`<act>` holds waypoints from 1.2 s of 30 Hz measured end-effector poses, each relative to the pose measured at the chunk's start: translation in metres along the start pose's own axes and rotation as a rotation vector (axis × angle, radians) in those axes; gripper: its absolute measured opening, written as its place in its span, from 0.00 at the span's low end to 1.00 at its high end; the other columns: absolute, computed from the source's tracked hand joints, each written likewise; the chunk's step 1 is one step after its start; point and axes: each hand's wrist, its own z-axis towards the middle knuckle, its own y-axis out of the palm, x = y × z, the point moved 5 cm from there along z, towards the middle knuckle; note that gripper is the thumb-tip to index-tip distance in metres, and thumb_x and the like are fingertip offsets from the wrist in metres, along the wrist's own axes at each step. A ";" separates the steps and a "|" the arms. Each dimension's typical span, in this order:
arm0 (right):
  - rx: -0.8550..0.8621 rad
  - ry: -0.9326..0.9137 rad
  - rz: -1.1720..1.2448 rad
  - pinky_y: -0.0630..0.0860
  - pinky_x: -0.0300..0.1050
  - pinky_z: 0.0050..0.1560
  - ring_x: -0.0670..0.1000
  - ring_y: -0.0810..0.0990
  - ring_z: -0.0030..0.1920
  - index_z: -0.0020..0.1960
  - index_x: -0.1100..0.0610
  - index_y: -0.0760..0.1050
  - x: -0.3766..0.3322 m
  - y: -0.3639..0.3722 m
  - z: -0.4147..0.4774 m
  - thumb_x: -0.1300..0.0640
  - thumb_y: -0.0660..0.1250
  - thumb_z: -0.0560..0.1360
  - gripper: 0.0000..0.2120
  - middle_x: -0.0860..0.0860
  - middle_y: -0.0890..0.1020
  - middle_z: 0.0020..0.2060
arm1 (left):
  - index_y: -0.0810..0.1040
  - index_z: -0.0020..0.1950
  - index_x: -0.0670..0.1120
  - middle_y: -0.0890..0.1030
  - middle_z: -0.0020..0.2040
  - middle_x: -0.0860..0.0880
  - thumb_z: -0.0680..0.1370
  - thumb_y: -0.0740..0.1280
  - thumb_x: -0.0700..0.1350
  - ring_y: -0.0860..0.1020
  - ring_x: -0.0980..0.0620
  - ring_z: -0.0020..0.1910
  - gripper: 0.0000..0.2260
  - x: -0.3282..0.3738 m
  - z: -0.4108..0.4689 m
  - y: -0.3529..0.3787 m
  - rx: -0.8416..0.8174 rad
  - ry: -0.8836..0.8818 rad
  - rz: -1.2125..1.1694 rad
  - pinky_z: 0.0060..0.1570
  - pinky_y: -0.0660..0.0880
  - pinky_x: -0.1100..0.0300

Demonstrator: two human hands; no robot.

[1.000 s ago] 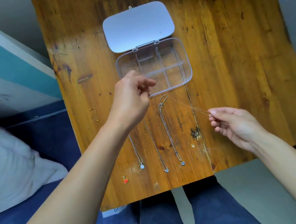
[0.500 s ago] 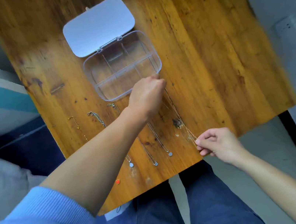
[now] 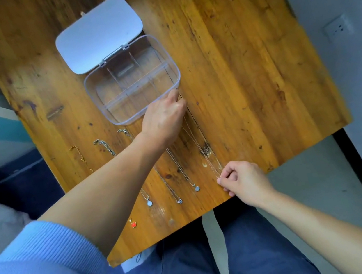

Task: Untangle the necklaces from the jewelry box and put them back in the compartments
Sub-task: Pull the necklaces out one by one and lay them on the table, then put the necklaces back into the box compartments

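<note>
- The clear jewelry box (image 3: 132, 83) sits open on the wooden worktop (image 3: 246, 60), its lid (image 3: 98, 33) folded back and its compartments bare
- The left hand (image 3: 164, 118) rests just beside the box's near right corner, grip closed on the top end of a thin chain (image 3: 201, 149)
- The right hand (image 3: 243, 180), nearer the worktop's front edge than the box, pinches the chain's other end
- Other necklaces (image 3: 181, 172) lie in a row in front of the box, apart from each other, pendants toward the front edge
</note>
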 end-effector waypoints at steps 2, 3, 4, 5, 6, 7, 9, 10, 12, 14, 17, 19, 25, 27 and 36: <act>0.007 0.008 0.000 0.81 0.49 0.42 0.45 0.82 0.31 0.36 0.48 0.76 0.002 -0.002 0.002 0.48 0.73 0.72 0.09 0.45 0.82 0.26 | 0.72 0.45 0.38 0.72 0.46 0.39 0.74 0.58 0.30 0.74 0.38 0.39 0.06 0.000 -0.003 -0.001 0.017 -0.002 -0.012 0.31 0.67 0.50; 0.010 0.010 -0.005 0.80 0.49 0.42 0.45 0.82 0.32 0.36 0.48 0.76 0.003 -0.003 0.003 0.48 0.73 0.71 0.09 0.45 0.82 0.26 | 0.72 0.45 0.38 0.72 0.46 0.40 0.75 0.58 0.31 0.74 0.38 0.38 0.06 0.000 -0.005 -0.003 0.030 -0.006 -0.020 0.31 0.68 0.50; 0.014 0.010 -0.013 0.80 0.49 0.42 0.46 0.82 0.33 0.37 0.48 0.76 0.003 -0.005 0.004 0.47 0.73 0.71 0.09 0.45 0.81 0.26 | 0.73 0.46 0.38 0.73 0.46 0.40 0.75 0.58 0.32 0.74 0.38 0.39 0.05 -0.002 -0.008 -0.005 0.045 -0.013 -0.033 0.31 0.69 0.49; 0.020 0.007 -0.025 0.80 0.48 0.42 0.46 0.82 0.33 0.37 0.48 0.76 0.002 -0.007 0.005 0.47 0.73 0.71 0.09 0.45 0.81 0.25 | 0.74 0.47 0.38 0.74 0.47 0.41 0.76 0.59 0.33 0.75 0.38 0.40 0.05 -0.005 -0.012 -0.007 0.062 -0.024 -0.052 0.32 0.71 0.48; 0.028 -0.004 -0.044 0.79 0.47 0.41 0.46 0.82 0.34 0.38 0.48 0.76 0.001 -0.010 0.006 0.46 0.73 0.71 0.09 0.44 0.80 0.25 | 0.75 0.50 0.39 0.76 0.48 0.41 0.77 0.60 0.35 0.76 0.38 0.42 0.06 -0.009 -0.017 -0.010 0.082 -0.036 -0.080 0.34 0.73 0.48; 0.037 -0.020 -0.068 0.78 0.45 0.40 0.44 0.81 0.34 0.39 0.48 0.77 -0.003 -0.013 0.008 0.46 0.73 0.71 0.08 0.43 0.80 0.25 | 0.77 0.52 0.40 0.77 0.49 0.42 0.78 0.60 0.38 0.77 0.38 0.44 0.07 -0.014 -0.024 -0.014 0.104 -0.050 -0.117 0.36 0.75 0.47; 0.052 -0.061 -0.096 0.78 0.44 0.39 0.43 0.79 0.34 0.40 0.47 0.77 -0.015 -0.017 0.012 0.46 0.73 0.72 0.07 0.43 0.79 0.25 | 0.79 0.53 0.41 0.80 0.50 0.43 0.79 0.62 0.42 0.79 0.38 0.46 0.08 -0.029 -0.043 -0.021 0.167 -0.104 -0.195 0.38 0.77 0.46; 0.053 -0.084 -0.098 0.78 0.45 0.39 0.44 0.79 0.34 0.40 0.47 0.77 -0.023 -0.019 0.015 0.47 0.73 0.72 0.07 0.43 0.79 0.25 | 0.79 0.53 0.42 0.81 0.49 0.43 0.78 0.63 0.43 0.80 0.39 0.45 0.08 -0.038 -0.054 -0.025 0.211 -0.152 -0.228 0.39 0.77 0.46; 0.045 -0.139 -0.110 0.77 0.44 0.38 0.45 0.78 0.35 0.40 0.48 0.77 -0.044 -0.019 0.022 0.48 0.72 0.72 0.06 0.43 0.79 0.28 | 0.81 0.51 0.43 0.82 0.47 0.45 0.78 0.65 0.44 0.81 0.40 0.44 0.07 -0.059 -0.078 -0.029 0.311 -0.276 -0.286 0.40 0.78 0.47; 0.034 -0.200 -0.140 0.75 0.42 0.36 0.46 0.79 0.36 0.41 0.48 0.77 -0.067 -0.015 0.030 0.48 0.72 0.73 0.06 0.42 0.79 0.30 | 0.81 0.48 0.43 0.83 0.45 0.45 0.77 0.67 0.45 0.81 0.42 0.43 0.07 -0.079 -0.101 -0.028 0.388 -0.408 -0.314 0.40 0.78 0.48; 0.042 -0.276 -0.259 0.72 0.42 0.38 0.47 0.79 0.39 0.43 0.47 0.78 -0.100 -0.003 0.042 0.46 0.70 0.73 0.06 0.40 0.79 0.32 | 0.81 0.50 0.42 0.82 0.46 0.45 0.78 0.66 0.46 0.80 0.44 0.44 0.08 -0.106 -0.132 -0.018 0.429 -0.610 -0.337 0.42 0.78 0.49; 0.068 -0.309 -0.381 0.74 0.44 0.42 0.51 0.80 0.43 0.46 0.47 0.78 -0.117 0.007 0.048 0.43 0.69 0.73 0.09 0.42 0.82 0.36 | 0.80 0.53 0.41 0.80 0.49 0.43 0.79 0.65 0.47 0.79 0.44 0.48 0.10 -0.116 -0.148 -0.007 0.425 -0.726 -0.339 0.45 0.78 0.48; 0.162 -0.370 -0.668 0.66 0.44 0.38 0.56 0.79 0.41 0.45 0.51 0.79 -0.140 0.028 0.050 0.45 0.65 0.77 0.10 0.50 0.83 0.39 | 0.78 0.56 0.40 0.77 0.53 0.42 0.79 0.64 0.46 0.75 0.44 0.53 0.12 -0.112 -0.161 0.017 0.390 -0.759 -0.341 0.47 0.76 0.50; 0.137 -0.370 -0.671 0.66 0.44 0.38 0.55 0.75 0.37 0.45 0.51 0.78 -0.140 0.033 0.050 0.47 0.64 0.78 0.10 0.49 0.80 0.36 | 0.78 0.56 0.40 0.78 0.53 0.42 0.79 0.64 0.46 0.75 0.44 0.53 0.11 -0.110 -0.158 0.019 0.382 -0.769 -0.320 0.48 0.75 0.50; 0.028 -0.353 -0.247 0.68 0.42 0.32 0.49 0.77 0.33 0.34 0.52 0.74 -0.146 0.019 0.047 0.53 0.66 0.72 0.08 0.46 0.79 0.29 | 0.79 0.56 0.40 0.77 0.55 0.42 0.79 0.63 0.47 0.73 0.44 0.55 0.12 -0.107 -0.155 0.023 0.333 -0.772 -0.223 0.50 0.73 0.51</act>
